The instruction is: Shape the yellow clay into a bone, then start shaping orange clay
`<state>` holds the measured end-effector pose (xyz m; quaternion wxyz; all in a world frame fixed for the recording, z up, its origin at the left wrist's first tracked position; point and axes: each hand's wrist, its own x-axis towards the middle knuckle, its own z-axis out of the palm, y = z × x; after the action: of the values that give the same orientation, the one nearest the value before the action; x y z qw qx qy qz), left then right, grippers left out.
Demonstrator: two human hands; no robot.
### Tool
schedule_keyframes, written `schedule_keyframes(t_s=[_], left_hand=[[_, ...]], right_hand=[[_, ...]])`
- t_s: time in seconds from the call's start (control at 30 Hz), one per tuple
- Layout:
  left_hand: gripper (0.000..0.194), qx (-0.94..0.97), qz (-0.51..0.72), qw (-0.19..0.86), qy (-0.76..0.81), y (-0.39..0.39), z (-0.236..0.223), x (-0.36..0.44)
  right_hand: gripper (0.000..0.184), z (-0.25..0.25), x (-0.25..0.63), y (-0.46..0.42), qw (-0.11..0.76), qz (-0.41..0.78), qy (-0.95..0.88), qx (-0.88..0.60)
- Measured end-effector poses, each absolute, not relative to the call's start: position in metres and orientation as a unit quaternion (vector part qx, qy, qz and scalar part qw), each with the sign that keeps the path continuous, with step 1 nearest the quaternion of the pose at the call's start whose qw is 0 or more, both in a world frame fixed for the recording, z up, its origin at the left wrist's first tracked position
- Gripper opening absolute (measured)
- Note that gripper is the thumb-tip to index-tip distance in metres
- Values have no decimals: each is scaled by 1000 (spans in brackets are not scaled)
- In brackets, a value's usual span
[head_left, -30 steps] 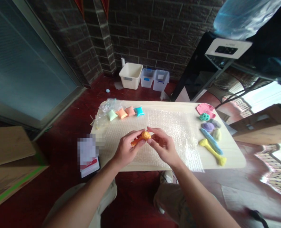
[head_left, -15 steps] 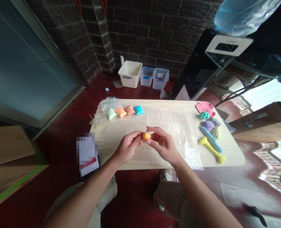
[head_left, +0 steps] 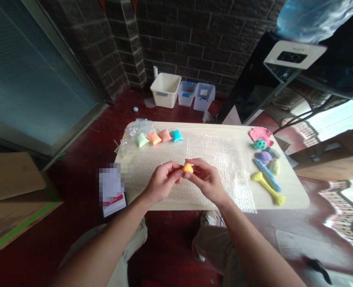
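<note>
A small lump of orange-yellow modelling clay (head_left: 188,168) is pinched between both hands above the bubble wrap (head_left: 212,153). My left hand (head_left: 163,181) grips its left side with thumb and fingers. On the other side, my right hand (head_left: 205,178) presses it with thumb and forefinger, the remaining fingers curled behind. Parts of the lump are covered by the fingertips. At the table's far left lie soft packets in light green (head_left: 142,140), orange (head_left: 154,138), salmon (head_left: 165,135) and turquoise (head_left: 176,136).
Shaped clay pieces line the table's right side: a pink flat piece (head_left: 260,135), a green openwork one (head_left: 259,144), a purple one (head_left: 263,157), a blue stick (head_left: 267,175) and a yellow bone (head_left: 268,189). Storage bins (head_left: 166,91) stand beyond the table, near a water dispenser (head_left: 294,56).
The clay lump has turned and now looks more pointed, with both hands still on it. My fingers have shifted slightly around it. The whole view has moved a little.
</note>
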<state>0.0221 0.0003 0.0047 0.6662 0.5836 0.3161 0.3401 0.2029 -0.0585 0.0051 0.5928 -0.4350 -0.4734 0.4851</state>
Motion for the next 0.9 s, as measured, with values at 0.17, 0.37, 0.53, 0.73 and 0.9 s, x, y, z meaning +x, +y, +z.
schedule_keyframes(t_s=[0.17, 0.37, 0.53, 0.73, 0.9], left_hand=[[34, 544, 309, 723, 294, 2, 13, 20], [38, 537, 327, 714, 307, 1, 9, 20], [32, 564, 342, 681, 318, -1, 1, 23], [30, 545, 339, 700, 313, 0, 8, 24], [31, 514, 331, 724, 320, 1, 12, 22]], right_hand=[[33, 9, 205, -59, 589, 505, -478, -412], [36, 11, 208, -60, 567, 542, -492, -378], [25, 4, 206, -60, 585, 490, -488, -425], [35, 6, 207, -60, 591, 482, -486, -427], [32, 6, 208, -59, 585, 486, -506, -407]])
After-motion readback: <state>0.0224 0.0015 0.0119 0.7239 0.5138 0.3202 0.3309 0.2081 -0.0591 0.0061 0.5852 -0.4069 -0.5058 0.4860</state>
